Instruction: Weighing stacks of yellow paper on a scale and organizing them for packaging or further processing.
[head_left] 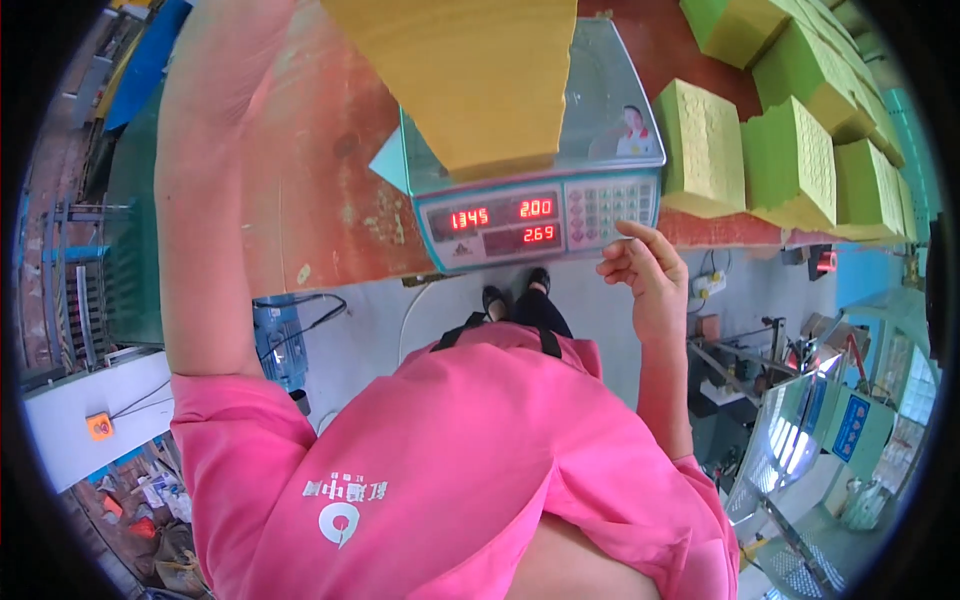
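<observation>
A digital weighing scale (610, 100) with a glass-like top stands at the table's front edge, its red display lit. A yellow-brown slab (470, 80), perhaps paper, covers much of the scale's pan and runs out of the top of the view. My right hand (650, 285) is just in front of the scale's keypad (608, 208), index finger stretched toward it, other fingers loosely bent, nothing held. Whether the fingertip touches a key, I cannot tell. My left arm reaches forward over the table; the left hand (235, 40) is blurred at the top edge, its fingers out of sight.
Several yellow-green blocks (700, 150) stand in rows right of the scale on the worn red table (320, 200). Below the table's left part is a blue motor (280, 340) with a cable. Metal-framed equipment (790, 440) stands to the right, a white surface (95, 400) to the left.
</observation>
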